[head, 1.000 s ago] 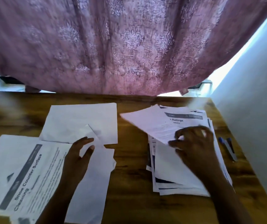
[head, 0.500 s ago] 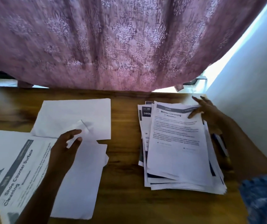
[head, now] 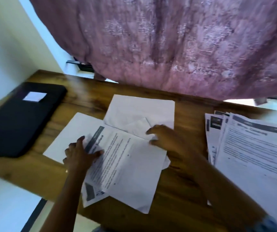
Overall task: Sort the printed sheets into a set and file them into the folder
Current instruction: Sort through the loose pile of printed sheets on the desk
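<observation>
The printed sheet (head: 126,161) headed "Surface" lies slantwise over blank sheets (head: 139,109) at mid desk (head: 181,195); the left hand (head: 81,154) lies spread at its left edge, fingers (head: 80,142) straight, thumb pressing the print. The right hand (head: 166,139) bends its fingers at the sheet's far corner, whether pinching I cannot tell. The black folder (head: 17,121) lies closed far left, the stack of printed sheets (head: 251,151) on the right

A black folder (head: 20,121) lies closed and flat at 9 o'clock, a white label on its cover. At centre a printed sheet (head: 126,161) headed "Surface" lies skewed over blank-faced white sheets (head: 139,111), which spread out from under it toward 12 and 10 o'clock. At 3 o'clock a fanned stack of printed sheets (head: 251,151) lies face up.
</observation>
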A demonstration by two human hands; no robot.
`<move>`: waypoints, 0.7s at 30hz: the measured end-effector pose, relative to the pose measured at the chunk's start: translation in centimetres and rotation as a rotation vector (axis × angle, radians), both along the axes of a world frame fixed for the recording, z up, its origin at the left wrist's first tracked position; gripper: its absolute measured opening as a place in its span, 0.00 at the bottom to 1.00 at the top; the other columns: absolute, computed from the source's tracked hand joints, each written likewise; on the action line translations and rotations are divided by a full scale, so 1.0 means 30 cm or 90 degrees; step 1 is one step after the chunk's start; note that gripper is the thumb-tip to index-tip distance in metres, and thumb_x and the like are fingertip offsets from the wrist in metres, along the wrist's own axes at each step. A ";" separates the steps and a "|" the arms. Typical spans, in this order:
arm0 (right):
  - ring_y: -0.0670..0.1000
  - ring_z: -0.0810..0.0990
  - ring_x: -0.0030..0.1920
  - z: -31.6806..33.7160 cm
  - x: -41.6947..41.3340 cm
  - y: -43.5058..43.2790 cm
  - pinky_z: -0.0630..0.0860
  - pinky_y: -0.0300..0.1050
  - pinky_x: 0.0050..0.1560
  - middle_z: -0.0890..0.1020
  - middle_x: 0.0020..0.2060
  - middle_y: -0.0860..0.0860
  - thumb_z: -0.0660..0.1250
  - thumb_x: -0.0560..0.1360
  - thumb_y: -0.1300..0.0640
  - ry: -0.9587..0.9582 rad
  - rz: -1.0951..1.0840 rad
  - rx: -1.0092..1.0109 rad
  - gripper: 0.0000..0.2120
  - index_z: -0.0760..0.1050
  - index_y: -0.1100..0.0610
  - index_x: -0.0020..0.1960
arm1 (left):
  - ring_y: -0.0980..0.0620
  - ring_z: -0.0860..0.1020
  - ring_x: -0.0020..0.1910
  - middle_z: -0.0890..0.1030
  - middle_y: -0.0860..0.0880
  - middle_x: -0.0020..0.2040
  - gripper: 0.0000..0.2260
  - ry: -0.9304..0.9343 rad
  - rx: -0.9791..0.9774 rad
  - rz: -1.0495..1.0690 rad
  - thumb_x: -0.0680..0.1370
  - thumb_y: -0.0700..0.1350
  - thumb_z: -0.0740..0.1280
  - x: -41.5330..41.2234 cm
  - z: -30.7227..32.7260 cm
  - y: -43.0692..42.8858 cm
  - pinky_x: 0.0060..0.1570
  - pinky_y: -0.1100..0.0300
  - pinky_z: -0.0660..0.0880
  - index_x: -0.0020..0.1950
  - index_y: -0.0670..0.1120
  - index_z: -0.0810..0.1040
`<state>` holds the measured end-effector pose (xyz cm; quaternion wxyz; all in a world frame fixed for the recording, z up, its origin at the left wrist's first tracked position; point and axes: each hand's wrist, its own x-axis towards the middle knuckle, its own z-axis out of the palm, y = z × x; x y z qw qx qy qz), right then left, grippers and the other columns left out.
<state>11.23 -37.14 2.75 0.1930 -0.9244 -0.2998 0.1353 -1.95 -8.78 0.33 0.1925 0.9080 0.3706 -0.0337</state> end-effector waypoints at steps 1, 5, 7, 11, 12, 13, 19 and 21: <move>0.56 0.70 0.66 -0.007 -0.026 0.078 0.68 0.50 0.65 0.72 0.67 0.54 0.69 0.74 0.49 0.030 0.023 -0.014 0.25 0.70 0.54 0.69 | 0.37 0.66 0.67 0.69 0.40 0.69 0.43 0.011 -0.011 -0.004 0.64 0.64 0.75 0.007 -0.002 0.017 0.62 0.40 0.65 0.74 0.53 0.62; 0.57 0.65 0.69 -0.025 -0.030 0.307 0.67 0.55 0.66 0.67 0.70 0.55 0.71 0.68 0.37 0.023 0.011 -0.089 0.40 0.63 0.53 0.72 | 0.40 0.77 0.58 0.77 0.42 0.62 0.36 -0.036 -0.127 -0.026 0.67 0.58 0.77 0.009 -0.002 0.067 0.55 0.47 0.74 0.71 0.52 0.67; 0.56 0.64 0.70 -0.030 -0.006 0.346 0.64 0.56 0.66 0.67 0.69 0.54 0.71 0.66 0.35 -0.011 0.034 -0.127 0.41 0.63 0.52 0.72 | 0.46 0.80 0.49 0.81 0.45 0.57 0.25 -0.119 -0.163 -0.041 0.71 0.50 0.75 -0.019 0.014 0.054 0.46 0.56 0.74 0.66 0.50 0.73; 0.56 0.66 0.69 -0.005 0.014 0.395 0.63 0.55 0.68 0.69 0.70 0.53 0.72 0.68 0.38 0.043 0.132 -0.120 0.36 0.66 0.50 0.71 | 0.63 0.77 0.35 0.80 0.60 0.37 0.08 -0.308 -0.193 -0.122 0.73 0.45 0.74 -0.139 0.022 -0.043 0.33 0.70 0.67 0.44 0.58 0.78; 0.56 0.70 0.66 0.005 0.022 0.389 0.67 0.55 0.67 0.73 0.66 0.53 0.73 0.69 0.41 0.069 0.185 -0.100 0.30 0.71 0.52 0.67 | 0.64 0.78 0.36 0.80 0.62 0.36 0.12 -0.333 -0.239 -0.146 0.72 0.43 0.75 -0.170 0.011 -0.073 0.34 0.71 0.69 0.40 0.60 0.78; 0.56 0.75 0.60 0.025 0.023 0.385 0.70 0.55 0.64 0.77 0.61 0.54 0.74 0.70 0.47 0.112 0.225 -0.086 0.23 0.76 0.55 0.61 | 0.64 0.79 0.38 0.81 0.63 0.39 0.13 -0.355 -0.296 -0.174 0.71 0.42 0.76 -0.201 0.002 -0.101 0.37 0.73 0.70 0.39 0.61 0.79; 0.55 0.76 0.61 0.122 0.055 0.397 0.71 0.45 0.62 0.77 0.62 0.53 0.69 0.75 0.56 0.093 0.317 -0.263 0.18 0.75 0.57 0.64 | 0.55 0.77 0.55 0.80 0.58 0.54 0.20 -0.310 -0.211 -0.074 0.69 0.72 0.62 -0.277 -0.037 -0.020 0.53 0.55 0.75 0.50 0.60 0.79; 0.56 0.74 0.62 0.108 0.048 0.440 0.70 0.48 0.62 0.77 0.62 0.54 0.71 0.73 0.55 0.040 0.362 -0.279 0.18 0.76 0.56 0.62 | 0.49 0.67 0.69 0.69 0.52 0.70 0.30 -0.165 -0.090 -0.064 0.70 0.70 0.65 -0.255 -0.049 0.038 0.66 0.47 0.66 0.68 0.57 0.71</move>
